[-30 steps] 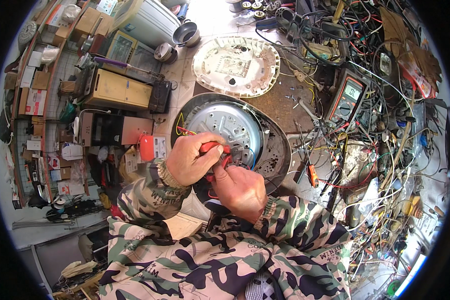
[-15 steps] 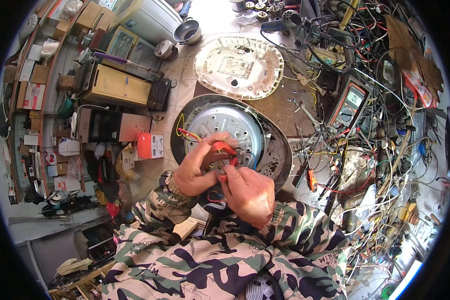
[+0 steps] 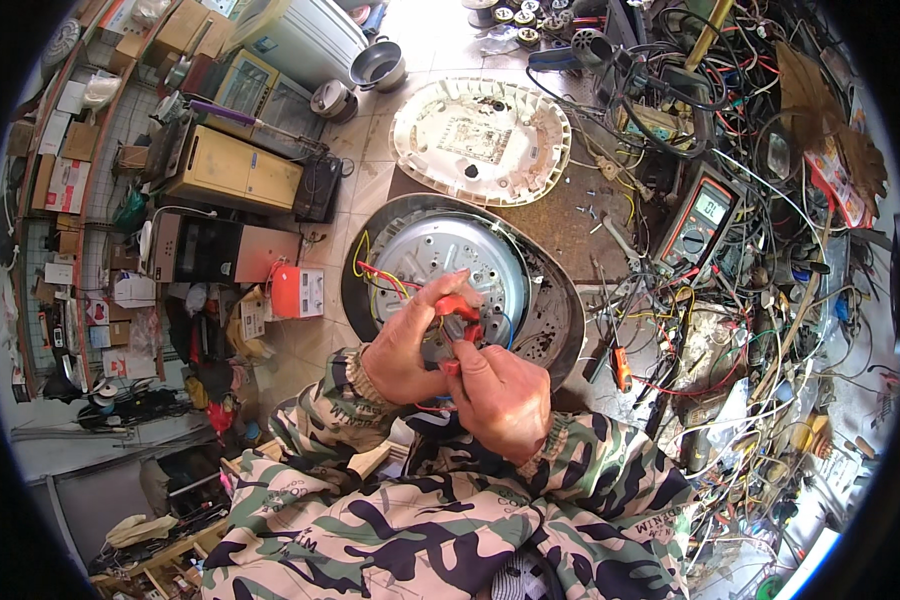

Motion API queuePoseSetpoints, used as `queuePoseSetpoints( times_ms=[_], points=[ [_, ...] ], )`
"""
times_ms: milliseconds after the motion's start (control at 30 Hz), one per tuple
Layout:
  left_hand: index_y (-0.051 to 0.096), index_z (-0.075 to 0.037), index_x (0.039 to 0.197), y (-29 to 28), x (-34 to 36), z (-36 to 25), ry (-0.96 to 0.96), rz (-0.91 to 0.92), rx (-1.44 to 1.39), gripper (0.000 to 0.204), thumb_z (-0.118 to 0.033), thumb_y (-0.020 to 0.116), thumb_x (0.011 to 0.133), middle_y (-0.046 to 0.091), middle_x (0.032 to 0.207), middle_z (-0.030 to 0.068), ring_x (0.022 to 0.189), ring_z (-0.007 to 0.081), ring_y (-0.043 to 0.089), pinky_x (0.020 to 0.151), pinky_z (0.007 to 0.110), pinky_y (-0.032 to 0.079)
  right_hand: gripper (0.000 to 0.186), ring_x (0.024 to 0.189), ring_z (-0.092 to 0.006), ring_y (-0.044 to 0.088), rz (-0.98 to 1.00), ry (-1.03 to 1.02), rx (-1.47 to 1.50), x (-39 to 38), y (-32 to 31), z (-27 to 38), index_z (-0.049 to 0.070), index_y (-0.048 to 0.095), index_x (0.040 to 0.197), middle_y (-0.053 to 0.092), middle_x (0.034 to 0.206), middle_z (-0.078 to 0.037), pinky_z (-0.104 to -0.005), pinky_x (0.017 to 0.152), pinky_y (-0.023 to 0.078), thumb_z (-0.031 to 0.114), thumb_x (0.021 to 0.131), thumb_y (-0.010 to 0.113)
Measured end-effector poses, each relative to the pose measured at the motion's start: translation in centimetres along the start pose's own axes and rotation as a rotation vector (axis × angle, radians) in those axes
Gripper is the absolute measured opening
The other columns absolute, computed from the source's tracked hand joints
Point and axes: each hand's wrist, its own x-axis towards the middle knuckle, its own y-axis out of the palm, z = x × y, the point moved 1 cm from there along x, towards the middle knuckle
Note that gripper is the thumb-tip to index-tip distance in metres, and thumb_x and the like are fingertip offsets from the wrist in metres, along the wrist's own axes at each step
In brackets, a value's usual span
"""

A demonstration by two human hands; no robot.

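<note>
Both hands meet over the near edge of an appliance base with a round silver metal plate (image 3: 435,250) inside a dark oval shell (image 3: 560,320). My left hand (image 3: 407,350) is closed around a red-handled tool with grey metal that looks like pliers (image 3: 457,306). Right against it, my right hand (image 3: 502,397) is closed, thumb and forefinger pinching at a small red piece (image 3: 451,367). Fingers hide most of what is pinched there. Red and yellow wires (image 3: 382,277) rise from the base's left side, and a blue wire (image 3: 511,330) shows at its right.
Beyond the base lies a dirty white oval cover (image 3: 480,140). To the right are a multimeter (image 3: 698,222), loose screws (image 3: 592,215), an orange-handled screwdriver (image 3: 622,368) and tangled cables. At left stand a red-and-white box (image 3: 298,292), a yellow cabinet (image 3: 235,168) and shelves of boxes.
The red-handled tool has turned slightly between my hands, showing more of its grey metal. My left fingers have shifted a little; both hands remain together over the base.
</note>
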Motion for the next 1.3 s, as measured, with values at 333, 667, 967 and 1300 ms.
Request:
queuePoseSetpoints(
  times_ms=[333,667,967,1300],
  points=[
    [0.024,-0.006,0.153,3.2,0.1,2.2,0.044,-0.233,-0.166,0.093,-0.005,0.082,0.079,0.053,0.119,0.0126,0.114,0.0263,0.057,0.101,0.043,0.048,0.032,0.065,-0.0267,0.065,0.005,0.033,0.001,0.5,-1.0,0.1,0.001,0.066,0.109,0.061,0.075,-0.009,-0.0361,0.053,0.052,0.01,0.081,0.077],
    [0.043,-0.004,0.113,5.8,2.1,2.2,0.13,-0.584,0.005,0.05,0.01,0.064,0.07,0.058,0.091,0.0119,0.083,0.0262,0.067,0.079,0.038,0.057,0.045,0.057,-0.0153,0.048,-0.533,0.274,1.023,3.6,-5.8,-2.0,0.0,0.05,0.08,0.052,0.077,-0.013,-0.0277,0.05,0.039,0.035,0.107,0.049],
    [0.043,-0.004,0.112,5.8,1.4,2.0,0.189,-0.609,0.089,0.049,0.011,0.065,0.071,0.061,0.092,0.0116,0.082,0.0248,0.069,0.075,0.035,0.058,0.039,0.061,-0.0111,0.049,-0.412,0.252,1.049,5.6,-3.0,-2.9,0.001,0.054,0.081,0.054,0.078,-0.01,-0.0266,0.056,0.04,0.027,0.108,0.045],
    [0.038,-0.001,0.115,6.1,1.6,2.3,0.118,-0.651,-0.257,0.046,0.016,0.047,0.073,0.048,0.096,0.0111,0.085,0.0201,0.058,0.083,0.036,0.054,0.036,0.063,-0.0101,0.05,-0.325,0.271,1.025,5.4,-2.1,-3.2,0.001,0.056,0.08,0.057,0.079,-0.009,-0.0263,0.058,0.041,0.022,0.107,0.047]
  ],
)
